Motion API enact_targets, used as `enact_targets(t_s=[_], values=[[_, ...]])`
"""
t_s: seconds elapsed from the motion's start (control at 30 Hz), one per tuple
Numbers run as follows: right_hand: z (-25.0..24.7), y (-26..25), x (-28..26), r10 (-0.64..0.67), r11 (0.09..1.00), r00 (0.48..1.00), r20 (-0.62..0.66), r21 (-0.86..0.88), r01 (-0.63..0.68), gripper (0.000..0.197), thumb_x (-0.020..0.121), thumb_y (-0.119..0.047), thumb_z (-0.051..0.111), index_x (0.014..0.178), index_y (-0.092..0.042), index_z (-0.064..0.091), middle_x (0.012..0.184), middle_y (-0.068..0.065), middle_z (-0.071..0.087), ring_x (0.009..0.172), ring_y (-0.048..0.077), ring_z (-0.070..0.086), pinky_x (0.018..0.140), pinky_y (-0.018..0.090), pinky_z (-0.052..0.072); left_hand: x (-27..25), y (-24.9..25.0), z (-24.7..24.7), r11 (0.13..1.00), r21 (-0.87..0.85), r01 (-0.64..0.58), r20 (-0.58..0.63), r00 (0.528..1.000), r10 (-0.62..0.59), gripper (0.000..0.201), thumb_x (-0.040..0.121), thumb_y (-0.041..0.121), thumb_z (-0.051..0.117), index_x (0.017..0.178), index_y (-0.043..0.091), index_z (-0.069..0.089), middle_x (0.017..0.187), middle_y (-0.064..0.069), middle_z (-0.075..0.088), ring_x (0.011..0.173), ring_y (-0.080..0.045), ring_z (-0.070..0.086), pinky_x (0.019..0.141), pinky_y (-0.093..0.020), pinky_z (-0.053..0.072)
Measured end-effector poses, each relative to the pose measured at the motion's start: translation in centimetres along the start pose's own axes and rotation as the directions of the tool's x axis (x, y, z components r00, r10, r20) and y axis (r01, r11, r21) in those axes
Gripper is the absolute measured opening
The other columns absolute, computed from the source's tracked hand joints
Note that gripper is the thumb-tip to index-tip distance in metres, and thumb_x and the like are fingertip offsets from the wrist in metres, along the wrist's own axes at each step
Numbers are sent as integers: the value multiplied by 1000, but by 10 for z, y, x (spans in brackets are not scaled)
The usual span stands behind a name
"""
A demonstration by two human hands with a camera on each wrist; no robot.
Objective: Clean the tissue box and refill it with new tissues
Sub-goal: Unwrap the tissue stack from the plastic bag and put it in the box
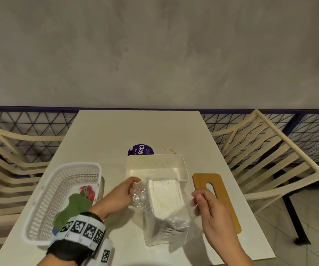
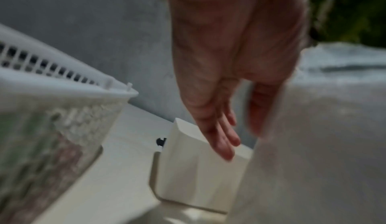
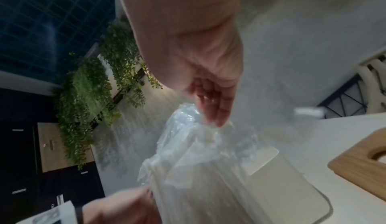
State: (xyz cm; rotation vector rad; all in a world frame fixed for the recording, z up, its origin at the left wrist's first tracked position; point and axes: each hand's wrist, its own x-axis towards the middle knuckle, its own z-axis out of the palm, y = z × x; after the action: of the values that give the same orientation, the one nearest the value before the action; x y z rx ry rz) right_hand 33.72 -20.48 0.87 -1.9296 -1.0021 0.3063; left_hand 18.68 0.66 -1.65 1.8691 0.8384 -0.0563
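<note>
A stack of white tissues [image 1: 164, 198] stands upright on the table inside a clear plastic wrapper [image 1: 166, 231], torn open at the top. My left hand [image 1: 135, 184] grips the wrapper's left top edge, and my right hand [image 1: 196, 198] pinches its right top edge. In the right wrist view my right hand's [image 3: 213, 115] fingertips close on the crumpled wrapper [image 3: 188, 145]. The left wrist view is blurred; it has my left hand [image 2: 240, 138] beside the wrapper [image 2: 323, 128]. The cream tissue box [image 1: 183, 166] sits open just behind the pack. Its wooden lid [image 1: 225, 208] lies to the right.
A white slotted basket [image 1: 45, 198] holding a green cloth [image 1: 74, 206] and a red item stands at the left. A purple round sticker [image 1: 140, 149] lies behind the box. Cream chairs [image 1: 270, 156] flank the white table [image 1: 106, 131].
</note>
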Motion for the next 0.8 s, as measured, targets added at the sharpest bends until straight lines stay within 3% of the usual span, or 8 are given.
enact_targets(t_s=[0.07, 0.13, 0.23, 0.3, 0.43, 0.57, 0.7, 0.8], values=[[0, 2, 5, 74, 989, 994, 85, -132, -63, 23, 94, -9, 48, 85, -26, 60, 66, -8, 61, 61, 6, 56, 57, 11, 41, -6, -8, 10, 993, 114, 21, 242, 969, -48, 109, 71, 27, 78, 147, 31, 0, 149, 11, 22, 138, -20, 31, 112, -29, 29], [-2, 3, 10, 142, 973, 978, 151, -203, -110, 29, 91, -2, 47, 78, -23, 62, 68, -8, 61, 59, 3, 52, 55, 11, 40, -13, -2, 21, 990, 142, 3, 323, 945, -50, 136, 50, 50, 85, 148, 25, -6, 158, 0, 8, 143, -25, 17, 119, -40, 16], [-5, 6, 17, 203, 967, 957, 210, -196, -162, 38, 90, 0, 47, 70, -30, 59, 80, -6, 66, 59, 10, 58, 56, 16, 43, -21, 19, 37, 978, 206, 11, 345, 935, -84, 114, 42, 60, 79, 128, -7, 45, 138, -37, 36, 126, -52, 33, 106, -51, 28], [-9, 8, 20, 235, 967, 945, 226, -155, -203, 34, 91, -4, 50, 76, -32, 62, 89, -6, 66, 60, 15, 60, 61, 25, 48, -21, 26, 51, 962, 263, -74, 264, 965, 2, 91, 53, 58, 78, 123, 4, 55, 130, -30, 49, 121, -47, 43, 101, -42, 37], [-22, 17, 24, 391, 912, 873, 292, 5, -410, 36, 93, -1, 43, 84, -23, 71, 85, 12, 68, 64, 21, 58, 64, 39, 51, -15, 26, 60, 881, 313, -356, 69, 933, 353, 95, 58, 59, 74, 140, 37, 30, 141, 18, 33, 132, -3, 27, 108, -15, 23], [-31, 29, 28, 421, 792, 758, 498, 206, -575, 35, 99, -27, 41, 95, -8, 70, 80, 5, 68, 69, 22, 59, 68, 35, 50, -24, 38, 54, 715, 586, -382, -19, 875, 483, 113, 57, 59, 67, 144, 33, 0, 138, 13, 17, 124, -6, 18, 110, -21, 20], [-3, 51, 26, 384, 471, 603, 699, 414, -779, 56, 90, -45, 49, 115, 5, 59, 108, 20, 63, 93, 29, 60, 88, 36, 47, -32, 36, 54, 591, 749, -298, 63, 921, 384, 121, 59, 53, 70, 147, 27, -10, 149, 5, 8, 134, -21, 12, 113, -27, 10], [31, 58, 22, 425, 441, 510, 748, 320, -838, 52, 85, -35, 61, 120, 3, 57, 120, 22, 60, 103, 31, 59, 101, 41, 43, -18, 8, 65, 645, 738, -200, 101, 977, 187, 136, 52, 63, 75, 147, 22, -13, 156, -2, 5, 140, -25, 9, 117, -34, 7]])
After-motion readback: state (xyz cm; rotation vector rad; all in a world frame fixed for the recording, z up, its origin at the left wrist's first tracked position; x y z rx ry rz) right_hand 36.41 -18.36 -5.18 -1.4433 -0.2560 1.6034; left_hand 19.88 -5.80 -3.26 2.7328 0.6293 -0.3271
